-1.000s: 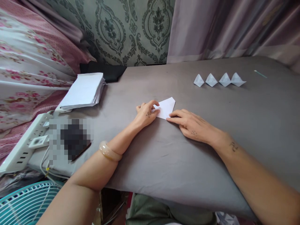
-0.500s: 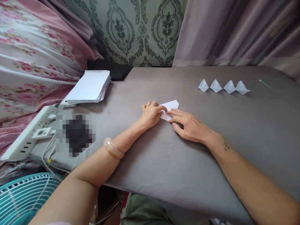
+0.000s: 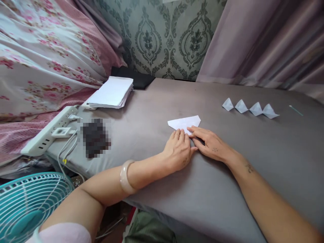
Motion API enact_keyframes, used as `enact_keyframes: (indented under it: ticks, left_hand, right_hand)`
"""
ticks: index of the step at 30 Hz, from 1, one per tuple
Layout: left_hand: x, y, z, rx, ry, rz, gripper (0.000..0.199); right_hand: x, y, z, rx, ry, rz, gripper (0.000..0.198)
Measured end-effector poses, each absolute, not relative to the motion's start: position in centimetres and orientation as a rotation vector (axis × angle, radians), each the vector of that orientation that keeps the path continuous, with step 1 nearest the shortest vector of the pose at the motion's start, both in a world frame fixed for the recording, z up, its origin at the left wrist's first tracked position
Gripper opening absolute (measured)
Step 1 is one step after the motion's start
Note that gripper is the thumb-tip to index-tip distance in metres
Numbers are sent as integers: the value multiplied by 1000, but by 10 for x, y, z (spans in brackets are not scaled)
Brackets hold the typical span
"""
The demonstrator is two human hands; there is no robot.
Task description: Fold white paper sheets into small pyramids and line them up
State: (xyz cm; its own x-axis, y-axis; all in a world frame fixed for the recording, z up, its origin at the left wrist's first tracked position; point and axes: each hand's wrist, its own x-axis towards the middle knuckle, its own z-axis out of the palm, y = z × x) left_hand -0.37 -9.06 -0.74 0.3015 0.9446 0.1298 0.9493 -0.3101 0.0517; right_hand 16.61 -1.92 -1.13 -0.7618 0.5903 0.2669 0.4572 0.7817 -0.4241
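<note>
A folded piece of white paper [image 3: 184, 122] lies flat on the grey cloth, its long straight edge facing away from me. My left hand [image 3: 178, 148] lies palm down at its near side, fingers stretched out with the tips on the paper's lower edge. From the right, my right hand [image 3: 207, 140] pinches the near right part of the paper; its index finger rests on top and the thumb comes in close to it. The two hands nearly touch there, and they hide the paper's near corner.
Several small folded paper pieces [image 3: 241, 106] stand in a row at the back right, near a cotton swab [image 3: 296, 110]. A paper stack [image 3: 111, 91] sits back left, beside a power strip [image 3: 48, 131] with cables. A turquoise fan [image 3: 32, 209] stands at lower left.
My left hand has moved from the paper's left end to its near edge, its fingers now straight. The right hand stays at the paper. The view has tilted and shifted.
</note>
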Motion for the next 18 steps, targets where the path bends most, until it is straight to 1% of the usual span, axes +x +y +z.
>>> enact_keyframes:
  ticks: [3, 9, 13, 18]
  left_hand:
    - [6, -100, -12, -2496, -1841, -152, 70]
    - [-2, -94, -10, -2458, -1925, -102, 81]
    - [-13, -87, -10, -2433, -2018, -144, 97]
    - [-34, -73, -5, -2607, -1881, -123, 99]
  right_hand:
    - [166, -18, -13, -797, -2566, 472, 26]
    - [165, -19, -13, -818, -2591, 428, 25]
    - [161, -24, -10, -874, -2596, 398, 25]
    - [151, -35, -2, -982, -2601, 335, 25]
